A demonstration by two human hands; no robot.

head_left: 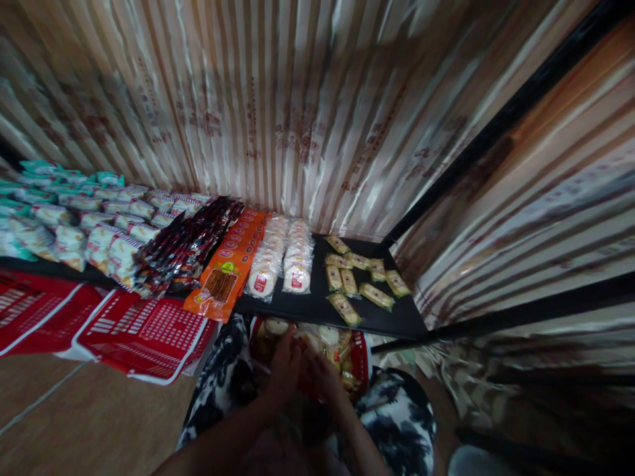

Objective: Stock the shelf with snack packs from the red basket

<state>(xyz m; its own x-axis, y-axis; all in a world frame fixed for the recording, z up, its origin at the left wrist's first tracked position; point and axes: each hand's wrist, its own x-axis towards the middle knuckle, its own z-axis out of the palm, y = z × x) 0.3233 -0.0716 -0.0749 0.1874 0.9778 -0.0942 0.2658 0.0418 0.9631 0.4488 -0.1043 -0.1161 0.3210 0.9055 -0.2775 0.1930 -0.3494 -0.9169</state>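
Note:
My left hand and my right hand are close together over a red basket at my lap. Their fingers are closed around something small and pale, too dim and blurred to name. Wrapped snacks, some round and pale and others yellow, fill the basket beneath them. Just beyond, on a black shelf, lie two overlapping rows of round white crackers in clear wrappers. Several small yellow snack packets are scattered to their right.
Left along the shelf are an orange snack bag, dark shiny packets and many white-and-green packs. Red baskets stand below them. Black frame bars and striped plastic sheeting bound the back and right.

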